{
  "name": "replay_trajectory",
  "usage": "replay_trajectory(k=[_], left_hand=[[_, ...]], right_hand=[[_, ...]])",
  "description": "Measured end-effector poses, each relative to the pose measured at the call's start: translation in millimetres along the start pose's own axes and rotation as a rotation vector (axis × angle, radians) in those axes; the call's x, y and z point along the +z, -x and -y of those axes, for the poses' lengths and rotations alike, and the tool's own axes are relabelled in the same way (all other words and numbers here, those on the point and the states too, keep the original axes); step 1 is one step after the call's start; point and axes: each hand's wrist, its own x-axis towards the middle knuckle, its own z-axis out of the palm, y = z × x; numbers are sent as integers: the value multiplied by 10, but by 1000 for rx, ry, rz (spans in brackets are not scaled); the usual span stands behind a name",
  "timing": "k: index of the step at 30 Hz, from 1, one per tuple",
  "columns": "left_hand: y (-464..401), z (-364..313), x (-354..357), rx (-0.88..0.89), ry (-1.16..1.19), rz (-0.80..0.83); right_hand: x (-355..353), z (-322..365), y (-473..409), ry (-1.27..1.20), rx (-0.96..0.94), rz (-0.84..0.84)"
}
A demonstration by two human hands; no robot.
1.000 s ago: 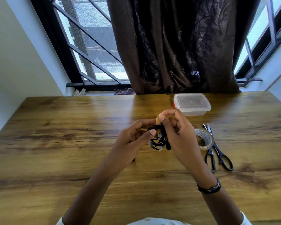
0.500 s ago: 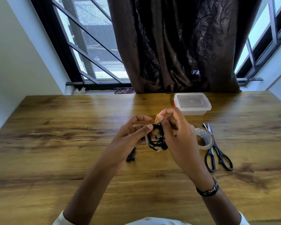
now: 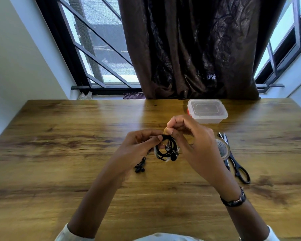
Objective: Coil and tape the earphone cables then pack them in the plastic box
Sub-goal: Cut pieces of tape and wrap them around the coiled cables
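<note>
Head view looks down on a wooden table that fills the lower 2 thirds of the scene, its grain running left to right. Beyond its far edge hangs a dark brown curtain, with barred windows on either side of it.

At the far right of the table sits the plastic box, clear, rectangular and with its lid on. It stands well apart from the hands, on the far side of them.

Both forearms reach in from the near edge and meet above the middle of the table. The left hand has its fingers curled, the thumb and forefinger pinching the left side of a coil of black earphone cable. The right hand also has its fingers curled; its thumb and forefinger pinch a small tan piece of tape at the top of that coil. A dark bracelet circles the right wrist.

The coil hangs between the 2 hands, lifted off the table, with a silver plug and a black earbud showing inside its loops.

Black-handled scissors lie on the table to the right of the right hand, blades pointing far. A roll of tape stands just beside them, partly hidden behind the right hand.

A second earphone set, black, lies on the table under the left hand, 2 earbuds showing at its near end.
</note>
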Motion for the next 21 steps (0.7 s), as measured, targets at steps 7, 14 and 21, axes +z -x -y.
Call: replay_trajectory(k=[7,14,21], left_hand=[[-34,-9,25,8,46,-130],[-21,-29,49,24,59,-175],[-16,-19,39,9,50,-200]], right_hand=[[55,22,71,372,-211,-71],[141,38,178,465,-323,-209],[174,46,241,414,-221,-193]])
